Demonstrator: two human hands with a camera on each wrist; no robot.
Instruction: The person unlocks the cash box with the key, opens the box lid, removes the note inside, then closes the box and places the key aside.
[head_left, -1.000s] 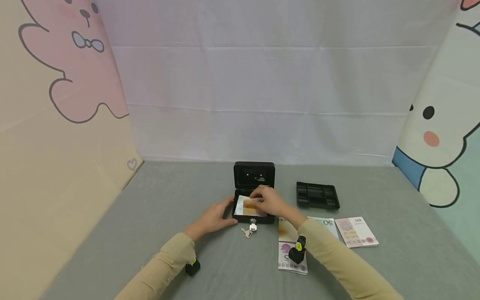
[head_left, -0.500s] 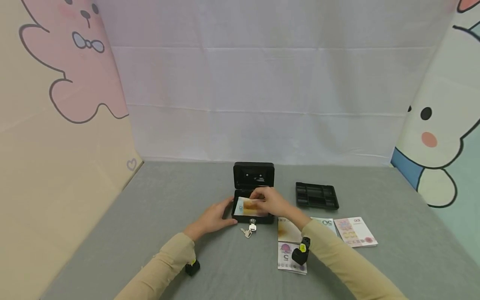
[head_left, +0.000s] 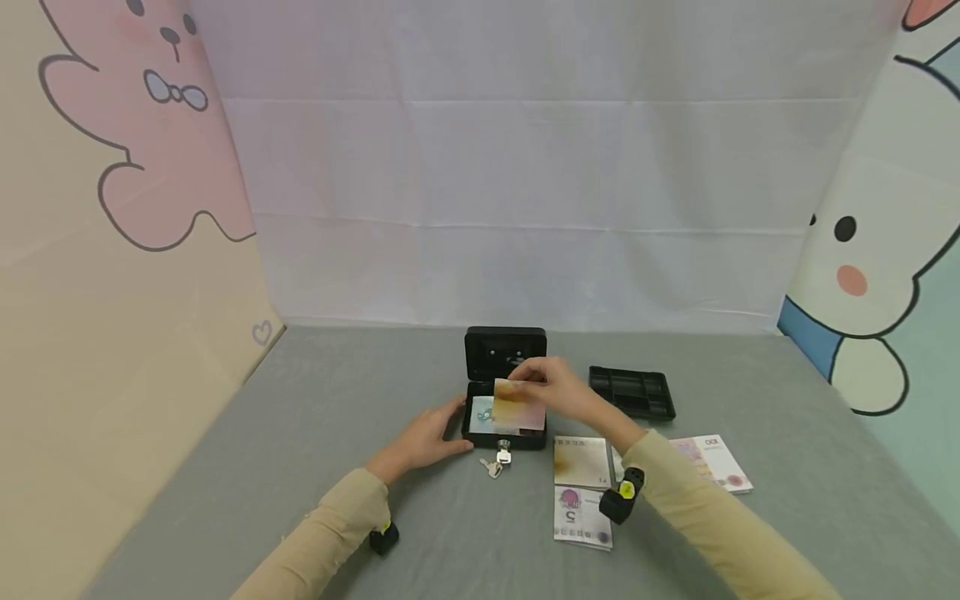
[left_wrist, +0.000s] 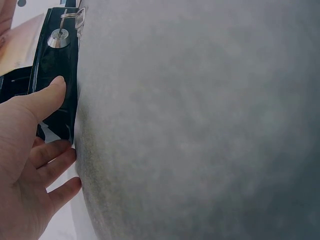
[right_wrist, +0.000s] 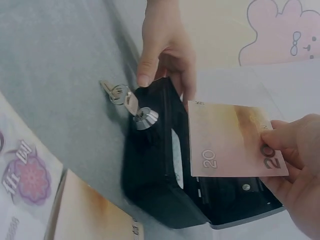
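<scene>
A small black cash box (head_left: 486, 439) stands on the table with its lid (head_left: 506, 343) raised. My left hand (head_left: 417, 436) rests at its left front corner, thumb on the front face and fingers along the side; in the left wrist view these fingers (left_wrist: 52, 162) look fairly straight. My right hand (head_left: 558, 390) pinches a yellow-brown 20 banknote (right_wrist: 227, 140) by its edge over the box. Whether it is one note or a thin stack, I cannot tell. A bluish-white banknote (head_left: 480, 415) lies inside the box. Keys (head_left: 492, 468) hang from the front lock (right_wrist: 146, 118).
A black compartment tray (head_left: 632, 393) stands right of the box. In front of it lie yellow-brown notes (head_left: 581, 461), purple 5 notes (head_left: 581, 521) and pink 100 notes (head_left: 722, 463). My right sleeve (head_left: 720, 521) partly covers the notes. A white cloth (head_left: 525, 167) hangs behind the table.
My right hand has lifted the 20 banknote up and to the right, uncovering more of the bluish-white note in the box. My left hand stays at the box corner.
</scene>
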